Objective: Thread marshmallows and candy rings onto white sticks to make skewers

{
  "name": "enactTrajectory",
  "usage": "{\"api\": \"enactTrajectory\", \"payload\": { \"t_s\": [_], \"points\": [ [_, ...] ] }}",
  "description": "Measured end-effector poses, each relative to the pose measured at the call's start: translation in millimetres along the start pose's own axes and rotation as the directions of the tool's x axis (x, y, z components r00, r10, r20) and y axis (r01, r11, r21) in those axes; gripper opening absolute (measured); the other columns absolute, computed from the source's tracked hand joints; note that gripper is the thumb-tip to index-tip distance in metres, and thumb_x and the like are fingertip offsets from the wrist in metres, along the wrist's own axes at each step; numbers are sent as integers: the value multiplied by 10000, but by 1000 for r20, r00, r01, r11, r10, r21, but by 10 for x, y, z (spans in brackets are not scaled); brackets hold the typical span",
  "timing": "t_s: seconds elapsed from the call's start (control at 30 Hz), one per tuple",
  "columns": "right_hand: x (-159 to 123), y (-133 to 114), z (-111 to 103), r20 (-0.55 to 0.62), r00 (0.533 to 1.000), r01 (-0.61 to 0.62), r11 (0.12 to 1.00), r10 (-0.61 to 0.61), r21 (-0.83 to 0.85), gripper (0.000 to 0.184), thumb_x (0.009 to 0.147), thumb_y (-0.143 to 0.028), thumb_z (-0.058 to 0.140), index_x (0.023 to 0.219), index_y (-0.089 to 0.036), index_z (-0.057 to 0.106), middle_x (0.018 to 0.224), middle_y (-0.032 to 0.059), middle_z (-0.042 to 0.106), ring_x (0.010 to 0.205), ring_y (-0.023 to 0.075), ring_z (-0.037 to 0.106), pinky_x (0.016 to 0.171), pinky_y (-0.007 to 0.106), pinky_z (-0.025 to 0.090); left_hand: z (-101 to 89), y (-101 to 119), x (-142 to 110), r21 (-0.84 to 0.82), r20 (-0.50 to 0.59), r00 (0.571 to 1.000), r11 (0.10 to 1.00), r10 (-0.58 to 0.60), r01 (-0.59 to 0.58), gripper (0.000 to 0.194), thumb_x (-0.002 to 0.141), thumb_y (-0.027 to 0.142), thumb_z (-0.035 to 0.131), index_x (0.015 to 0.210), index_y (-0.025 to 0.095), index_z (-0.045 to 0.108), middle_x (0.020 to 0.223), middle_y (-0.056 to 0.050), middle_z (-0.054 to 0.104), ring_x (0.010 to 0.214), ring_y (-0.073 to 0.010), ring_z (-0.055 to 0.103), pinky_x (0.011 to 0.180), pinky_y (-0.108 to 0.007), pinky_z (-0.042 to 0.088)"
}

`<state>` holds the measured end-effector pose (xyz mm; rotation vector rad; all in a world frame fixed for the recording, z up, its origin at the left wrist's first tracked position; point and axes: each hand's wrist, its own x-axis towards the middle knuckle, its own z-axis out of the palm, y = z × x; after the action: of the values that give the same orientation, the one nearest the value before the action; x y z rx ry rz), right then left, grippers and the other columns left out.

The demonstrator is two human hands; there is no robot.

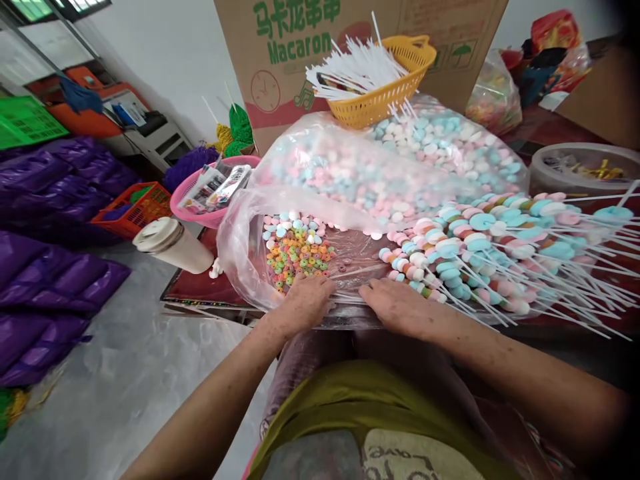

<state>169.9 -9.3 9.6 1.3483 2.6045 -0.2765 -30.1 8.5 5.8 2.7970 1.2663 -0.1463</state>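
Note:
Several thin white sticks (pixel 347 298) lie side by side near the front edge of the table, between my hands. My left hand (pixel 306 301) is closed around their left ends, its fingertips partly hidden. At their right ends my right hand (pixel 395 305) is curled with the fingers pressed together. Just beyond my left hand, small ring-shaped candies (pixel 299 257) in orange, yellow and green form a loose heap on clear plastic. To the right of my right hand lies a pile of candy skewers (pixel 463 250), pastel discs threaded on white sticks.
An open plastic bag (pixel 320 160) of pastel candies spreads behind. On it rests a yellow basket (pixel 373 107) of white sticks, before a cardboard box (pixel 280 40). A lidded cup (pixel 173 245) and pink basket (pixel 215 217) stand left; a round tub (pixel 583 187) stands right.

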Motion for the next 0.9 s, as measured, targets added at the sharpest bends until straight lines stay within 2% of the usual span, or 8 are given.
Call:
{"api": "enactTrajectory", "payload": {
  "t_s": [0.17, 0.3, 0.4, 0.53, 0.63, 0.7, 0.77, 0.9],
  "points": [
    [34, -73, -129, 68, 996, 49, 995, -55, 82, 264, 790, -48, 437, 992, -124, 589, 956, 121, 644, 854, 198, 603, 704, 281, 397, -17, 19, -1, 32, 20, 1000, 999, 15, -16, 160, 808, 169, 420, 847, 174, 575, 884, -72, 634, 850, -224, 587, 756, -363, 377],
    [29, -96, -156, 58, 998, 0, 997, -5, 79, 233, 741, -81, 495, 946, -130, 594, 926, 109, 655, 810, 202, 605, 644, 272, 383, -13, 15, -38, 21, -13, 1000, 1000, 2, -2, 147, 798, 195, 461, 895, 175, 571, 909, -73, 639, 896, -231, 581, 814, -387, 368],
    [-35, -18, -128, -16, 1000, -17, 987, 20, 159, 235, 743, -60, 436, 903, -143, 587, 926, 89, 644, 814, 181, 583, 662, 260, 366, 0, -22, -54, 24, -44, 999, 1000, 17, -16, 141, 811, 209, 462, 893, 176, 572, 882, -67, 638, 875, -234, 577, 806, -395, 365],
    [-114, 96, -204, -98, 994, 0, 918, 43, 396, 204, 782, -95, 384, 755, -164, 574, 712, 18, 589, 679, 136, 519, 623, 236, 331, -21, -45, -23, 28, -101, 992, 997, 71, -68, 181, 842, 200, 418, 907, 176, 585, 906, -76, 633, 878, -228, 561, 788, -378, 369],
    [-137, 128, -332, -135, 990, 21, 874, 51, 485, 176, 776, -142, 414, 745, -158, 586, 598, -11, 509, 575, 121, 449, 568, 236, 301, -44, -7, 45, -60, -186, 977, 992, 102, -115, 246, 831, 219, 456, 1043, 179, 575, 985, -92, 628, 929, -234, 544, 821, -376, 370],
    [-152, 161, -410, -190, 979, 41, 846, 72, 531, 167, 768, -167, 433, 762, -155, 600, 581, -17, 492, 562, 119, 436, 557, 238, 297, -45, 15, 106, -184, -236, 966, 971, 109, -155, 245, 837, 211, 441, 1028, 185, 592, 943, -81, 637, 898, -221, 549, 823, -366, 375],
    [-176, 228, -458, -235, 966, 72, 770, 104, 633, 160, 763, -199, 455, 792, -159, 607, 615, -14, 518, 561, 113, 451, 548, 236, 310, -46, -2, 162, -386, -272, 960, 906, 66, -171, 239, 853, 210, 406, 971, 177, 612, 873, -62, 639, 838, -194, 557, 797, -333, 392],
    [-181, 370, -410, -208, 954, 98, 427, 218, 899, 204, 780, -299, 482, 861, -157, 603, 685, 5, 592, 478, 88, 437, 487, 234, 332, -121, -148, 204, -761, -182, 982, 640, -51, -108, 288, 883, 317, 387, 845, 154, 621, 727, -18, 589, 688, -134, 517, 656, -246, 406]
  ]
}}
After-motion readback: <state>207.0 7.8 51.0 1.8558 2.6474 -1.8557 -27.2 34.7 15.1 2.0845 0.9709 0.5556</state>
